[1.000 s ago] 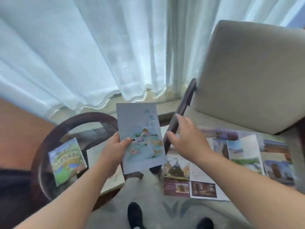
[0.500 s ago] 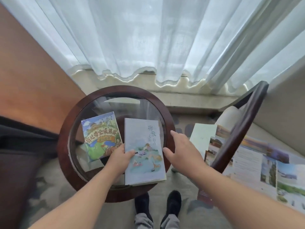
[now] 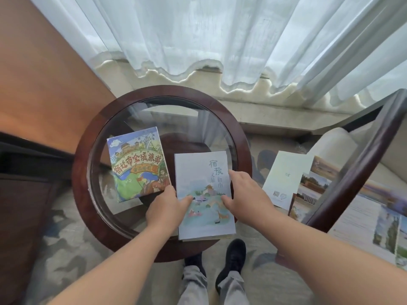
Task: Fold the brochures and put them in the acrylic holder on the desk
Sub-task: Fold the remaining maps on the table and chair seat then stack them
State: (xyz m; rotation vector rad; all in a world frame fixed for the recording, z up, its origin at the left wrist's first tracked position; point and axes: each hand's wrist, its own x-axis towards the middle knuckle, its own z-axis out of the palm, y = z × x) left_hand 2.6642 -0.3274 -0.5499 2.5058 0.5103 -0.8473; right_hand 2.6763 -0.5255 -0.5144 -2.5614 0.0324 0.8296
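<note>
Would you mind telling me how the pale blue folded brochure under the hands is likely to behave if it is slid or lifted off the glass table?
The pale blue brochure lies flat on smooth glass, so it would probably slide easily. It looks thin, so likely light and bendy when lifted. Its near edge overhangs the table rim, which should offer an easy grip.

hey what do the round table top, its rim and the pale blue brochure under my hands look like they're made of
Table top: clear glass, apparently; the base and floor show through it and it carries reflections.
Rim: dark reddish wood or a wood-look finish, glossy, with soft highlights.
Pale blue brochure: printed paper, matte, thin layered edges visible at its near end. The left hand and right hand rest on it.
</note>
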